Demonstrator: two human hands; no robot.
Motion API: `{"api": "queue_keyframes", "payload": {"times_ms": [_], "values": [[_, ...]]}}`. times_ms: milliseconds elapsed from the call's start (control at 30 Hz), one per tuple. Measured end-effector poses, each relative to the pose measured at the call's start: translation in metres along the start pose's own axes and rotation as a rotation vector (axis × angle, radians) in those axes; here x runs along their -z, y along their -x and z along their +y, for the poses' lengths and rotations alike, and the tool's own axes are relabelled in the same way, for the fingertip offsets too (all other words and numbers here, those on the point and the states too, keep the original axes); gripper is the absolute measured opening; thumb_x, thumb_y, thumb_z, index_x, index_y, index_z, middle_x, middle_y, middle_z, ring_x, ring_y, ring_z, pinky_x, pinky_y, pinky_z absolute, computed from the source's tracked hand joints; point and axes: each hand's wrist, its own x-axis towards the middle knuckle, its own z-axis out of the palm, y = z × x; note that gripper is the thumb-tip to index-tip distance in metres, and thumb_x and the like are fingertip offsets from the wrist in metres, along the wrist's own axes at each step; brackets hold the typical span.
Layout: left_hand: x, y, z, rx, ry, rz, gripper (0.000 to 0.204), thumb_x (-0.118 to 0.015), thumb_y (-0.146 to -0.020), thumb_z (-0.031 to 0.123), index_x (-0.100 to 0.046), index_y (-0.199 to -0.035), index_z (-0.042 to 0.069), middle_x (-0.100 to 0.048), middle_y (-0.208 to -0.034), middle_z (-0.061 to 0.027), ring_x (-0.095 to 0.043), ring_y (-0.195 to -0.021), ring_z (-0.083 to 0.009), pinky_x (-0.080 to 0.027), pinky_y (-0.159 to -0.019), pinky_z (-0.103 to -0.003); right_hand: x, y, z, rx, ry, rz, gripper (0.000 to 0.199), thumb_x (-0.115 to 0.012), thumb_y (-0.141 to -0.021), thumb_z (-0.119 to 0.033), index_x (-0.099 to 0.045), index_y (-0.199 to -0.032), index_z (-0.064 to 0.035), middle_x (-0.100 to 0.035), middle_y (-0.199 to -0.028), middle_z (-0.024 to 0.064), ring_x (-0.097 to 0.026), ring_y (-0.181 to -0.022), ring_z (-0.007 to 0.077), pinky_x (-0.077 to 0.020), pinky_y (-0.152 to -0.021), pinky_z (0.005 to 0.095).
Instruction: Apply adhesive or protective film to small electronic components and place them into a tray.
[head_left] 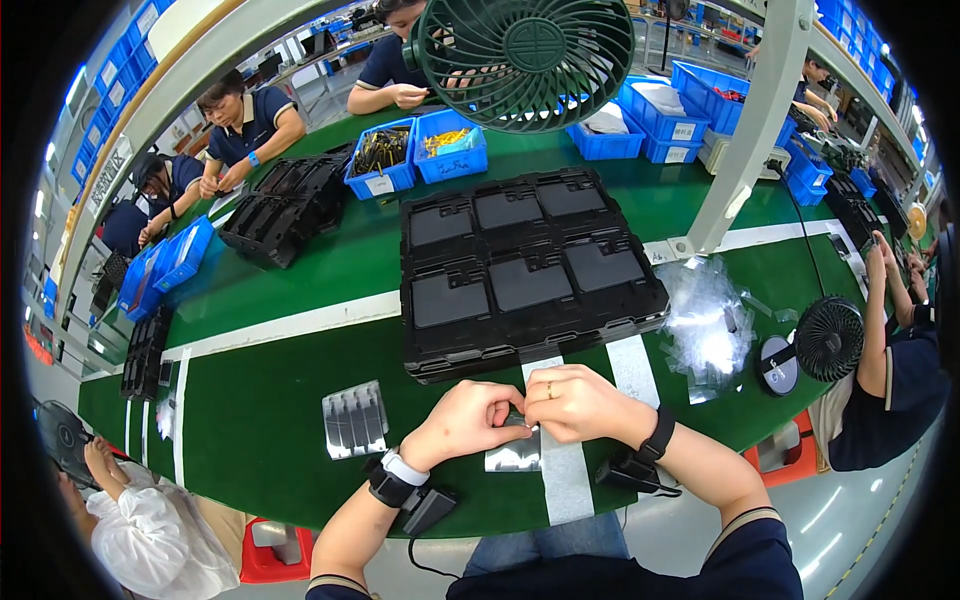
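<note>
My left hand (468,420) and my right hand (583,402) meet at the near side of the green table, fingertips pinched together. What they hold between them is too small and too covered by fingers to make out. Just below the fingertips lies a shiny clear sheet (513,457), partly hidden by my hands. Left of my left hand is another clear sheet with dark strips (355,420), flat on the table. Directly beyond my hands stands a black moulded tray (530,335) holding several flat dark grey panels (530,281).
A loose pile of clear film pieces (708,325) lies right of the tray, beside a round device (778,364) and a small black fan (829,338). A green fan (535,48) hangs above. Blue bins (452,160) and a grey post (752,125) stand beyond; co-workers sit around.
</note>
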Motion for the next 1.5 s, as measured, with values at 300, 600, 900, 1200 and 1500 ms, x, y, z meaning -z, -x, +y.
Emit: {"api": "queue_keyframes", "payload": {"times_ms": [300, 600, 900, 1200, 1500], "values": [[-0.002, 0.0, 0.0, 0.001, -0.003, -0.015, 0.021, -0.075, -0.067, 0.024, -0.067, -0.082, 0.011, -0.048, -0.051, 0.001, -0.048, -0.046, -0.0129, -0.038, -0.047, -0.026, -0.003, 0.005, 0.005, -0.043, -0.051, 0.002, 0.01, -0.056, -0.058, 0.003, -0.058, -0.063, -0.006, -0.055, -0.065, 0.0035, -0.056, -0.065, 0.0215, -0.0477, -0.054, 0.0327], [-0.003, 0.002, -0.006, -0.045, -0.009, 0.007, 0.021, -0.074, -0.068, 0.024, -0.068, -0.084, 0.012, -0.05, -0.054, -0.0004, -0.049, -0.048, -0.0132, -0.039, -0.047, -0.027, -0.003, 0.004, 0.006, -0.078, -0.066, -0.028, 0.005, -0.058, -0.06, 0.0, -0.058, -0.063, -0.0046, -0.056, -0.064, 0.005, -0.056, -0.065, 0.022, -0.0475, -0.056, 0.0337], [-0.005, 0.0, -0.004, -0.094, 0.093, 0.13, 0.018, -0.075, -0.07, 0.017, -0.067, -0.084, 0.008, -0.04, -0.049, 0.0007, -0.039, -0.043, -0.0091, -0.033, -0.043, -0.025, -0.003, 0.003, 0.01, -0.029, -0.005, 0.117, 0.012, -0.056, -0.056, 0.004, -0.059, -0.064, -0.0055, -0.057, -0.065, 0.0028, -0.056, -0.065, 0.0221, -0.048, -0.056, 0.0314], [-0.004, 0.002, 0.001, -0.118, 0.135, 0.304, 0.018, -0.075, -0.072, 0.016, -0.067, -0.085, 0.007, -0.03, -0.046, 0.0033, -0.028, -0.041, -0.0054, -0.025, -0.041, -0.024, 0.004, -0.002, 0.0, -0.217, -0.087, 0.257, 0.027, -0.061, -0.074, -0.002, -0.062, -0.101, -0.004, -0.057, -0.097, 0.011, -0.061, -0.081, 0.0241, -0.0513, -0.067, 0.0302], [-0.005, 0.002, -0.002, -0.171, 0.134, 0.424, 0.019, -0.077, -0.07, 0.016, -0.066, -0.083, 0.007, -0.029, -0.045, 0.0056, -0.027, -0.042, -0.0026, -0.021, -0.041, -0.022, 0.008, -0.001, -0.005, -0.342, -0.148, 0.168, 0.049, -0.065, -0.073, -0.007, -0.051, -0.119, -0.0046, -0.057, -0.096, 0.0098, -0.055, -0.066, 0.015, -0.0487, -0.059, 0.0265]]}}
